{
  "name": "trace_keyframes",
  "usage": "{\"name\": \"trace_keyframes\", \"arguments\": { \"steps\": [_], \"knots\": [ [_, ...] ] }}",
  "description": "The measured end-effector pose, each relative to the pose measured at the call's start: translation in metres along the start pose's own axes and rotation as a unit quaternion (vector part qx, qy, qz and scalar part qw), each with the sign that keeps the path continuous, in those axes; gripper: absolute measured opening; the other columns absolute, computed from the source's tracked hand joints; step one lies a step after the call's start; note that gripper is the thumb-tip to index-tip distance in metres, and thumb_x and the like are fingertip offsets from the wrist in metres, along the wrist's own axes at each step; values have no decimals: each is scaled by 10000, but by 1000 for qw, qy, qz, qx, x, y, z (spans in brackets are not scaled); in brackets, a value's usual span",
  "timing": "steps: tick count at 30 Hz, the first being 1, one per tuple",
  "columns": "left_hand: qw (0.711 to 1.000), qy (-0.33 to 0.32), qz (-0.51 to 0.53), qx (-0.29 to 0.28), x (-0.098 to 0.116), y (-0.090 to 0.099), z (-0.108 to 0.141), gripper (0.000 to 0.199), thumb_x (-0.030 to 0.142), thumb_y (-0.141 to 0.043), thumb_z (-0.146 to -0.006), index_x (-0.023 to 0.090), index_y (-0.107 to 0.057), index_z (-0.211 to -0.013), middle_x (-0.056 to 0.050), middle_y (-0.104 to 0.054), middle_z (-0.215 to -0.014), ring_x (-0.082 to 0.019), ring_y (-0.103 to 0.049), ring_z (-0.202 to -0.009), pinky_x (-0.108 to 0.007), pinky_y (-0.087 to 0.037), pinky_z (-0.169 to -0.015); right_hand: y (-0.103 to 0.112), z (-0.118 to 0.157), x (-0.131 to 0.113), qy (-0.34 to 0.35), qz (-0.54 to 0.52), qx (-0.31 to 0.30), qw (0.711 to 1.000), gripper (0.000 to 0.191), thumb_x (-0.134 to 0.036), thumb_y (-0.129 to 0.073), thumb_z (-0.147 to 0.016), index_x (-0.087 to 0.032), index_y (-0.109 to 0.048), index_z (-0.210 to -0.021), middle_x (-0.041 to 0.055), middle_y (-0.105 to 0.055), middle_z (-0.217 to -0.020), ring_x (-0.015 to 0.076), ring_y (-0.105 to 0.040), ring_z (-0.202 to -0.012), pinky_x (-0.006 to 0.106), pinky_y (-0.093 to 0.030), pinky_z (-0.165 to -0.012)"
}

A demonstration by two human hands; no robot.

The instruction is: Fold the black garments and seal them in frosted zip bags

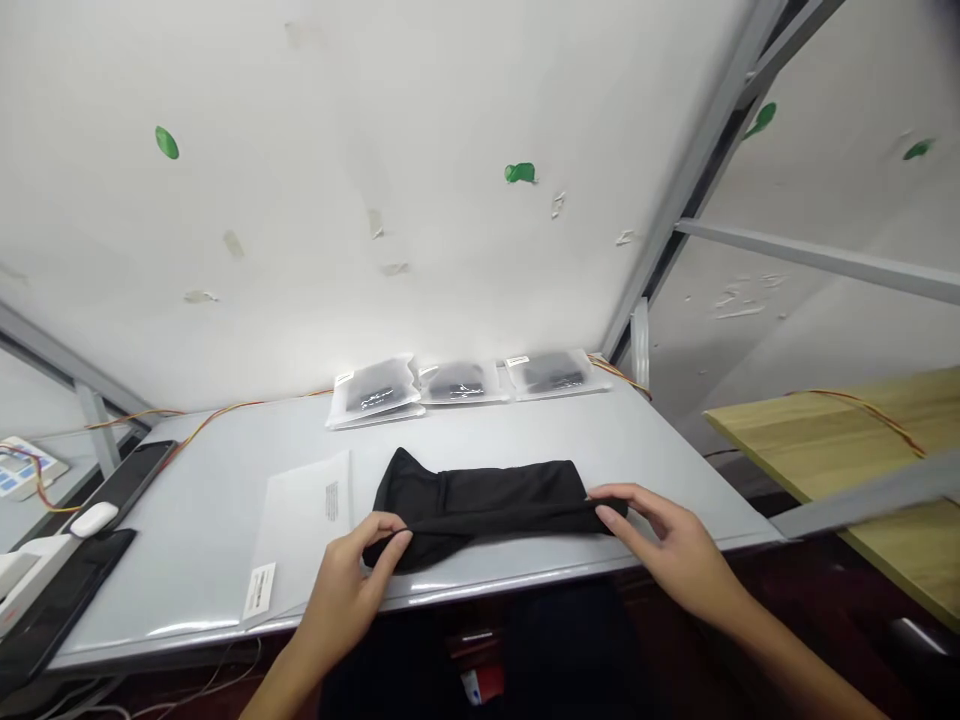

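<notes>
- From my remote seat I see the left hand (354, 572) with its thumb and index finger pinched on the near left end of a black cloth (511, 488).
- The right hand (667, 540) grips the other end of the cloth, its thumb nearer me and its fingers along the farther side.
- Between the two hands, the black cloth spans a gray table (187, 520) near its front edge. A long, narrow fold runs from hand to hand — I cannot tell whether it is raised off the surface. The wider, layered part lies just beyond that fold.
- Just left of the left hand, and partly behind it, I see a flat translucent bag (300, 515) with a white label (259, 590) at its near corner.
- Well beyond both hands, three packets sit in a row along the wall (450, 250): a left packet (375, 388), a middle packet (461, 382) and a right packet (555, 372), each showing dark contents through a frosted wrapper.
- Far left of the left hand lie a small white rounded object (95, 519) and dark flat slabs (82, 585).
- Well to the right of the right hand — apart from the table — is a wooden board (847, 430).
</notes>
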State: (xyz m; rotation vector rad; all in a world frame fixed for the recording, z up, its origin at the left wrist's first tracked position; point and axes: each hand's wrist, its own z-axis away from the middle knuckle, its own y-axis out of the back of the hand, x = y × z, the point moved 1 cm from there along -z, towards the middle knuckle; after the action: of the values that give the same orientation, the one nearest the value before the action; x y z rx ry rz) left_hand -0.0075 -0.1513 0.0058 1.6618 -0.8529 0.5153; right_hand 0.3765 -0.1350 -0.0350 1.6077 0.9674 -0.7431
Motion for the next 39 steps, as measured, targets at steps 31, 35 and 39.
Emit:
{"name": "trace_keyframes", "arguments": {
  "steps": [31,35,39],
  "knots": [
    [917,-305,-238,-92,52,-136,-7,554,402,-492,-1080,114,-458,-1551,-161,-516,-1597,-312,-482,-1491,-492,-444,-1209,-11,-77,2,-67,68,-120,988,284,-516,-617,-865,-234,-635,-900,18,-658,-839,230,-597,-797,377,-490,-759],
    [924,-300,-216,-96,49,-142,-3,654,396,-481,-1087,105,-291,-1641,-164,-435,-1649,-299,-366,-1561,-481,-431,-1225,1,-85,-8,-113,32,-99,988,347,-510,-714,-756,-224,-690,-951,-35,-556,-699,198,-523,-713,335,-440,-686],
    [929,-289,-220,-76,45,-139,-1,736,417,-527,-1069,96,-229,-1660,-179,-410,-1658,-330,-318,-1577,-525,-426,-1228,-7,-96,-33,-156,-44,-69,984,311,-386,-714,-690,-210,-689,-944,-62,-492,-645,159,-484,-647,273,-395,-586]
  ]
}}
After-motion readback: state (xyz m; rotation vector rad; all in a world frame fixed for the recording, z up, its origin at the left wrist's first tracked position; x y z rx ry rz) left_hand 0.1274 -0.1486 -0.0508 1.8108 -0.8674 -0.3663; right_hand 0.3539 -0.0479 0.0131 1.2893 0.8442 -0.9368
